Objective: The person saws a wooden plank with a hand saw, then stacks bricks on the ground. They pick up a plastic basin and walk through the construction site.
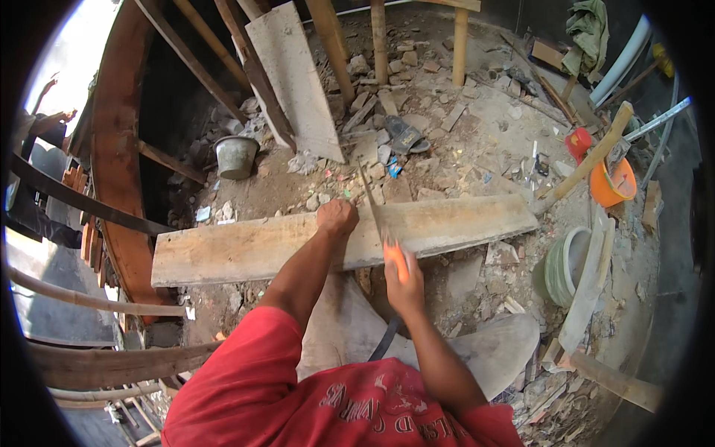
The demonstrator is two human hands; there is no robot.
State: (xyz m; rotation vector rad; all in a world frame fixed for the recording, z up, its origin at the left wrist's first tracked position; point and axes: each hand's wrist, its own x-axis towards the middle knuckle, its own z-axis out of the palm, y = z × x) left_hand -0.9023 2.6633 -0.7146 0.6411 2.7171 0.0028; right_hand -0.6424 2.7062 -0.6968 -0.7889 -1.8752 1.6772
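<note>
A long wooden plank (246,249) lies across in front of me, its left end nearer and its right end farther off. My left hand (337,217) presses on the plank near its middle, with the fingers curled over the far edge. Just to the right, my right hand (404,287) grips the orange handle of a handsaw (371,200). The saw's thin blade crosses the plank and points away past its far edge. Whether the teeth have cut into the wood is too small to tell. Below the plank, one of my legs (335,328) reaches up to it.
Rubble and broken brick cover the ground. A grey bucket (236,158) stands beyond the plank on the left; an orange bucket (613,182) and a pale green bucket (560,267) are at right. A dark sandal (406,135) lies ahead. Upright bamboo poles (460,48) stand at the back.
</note>
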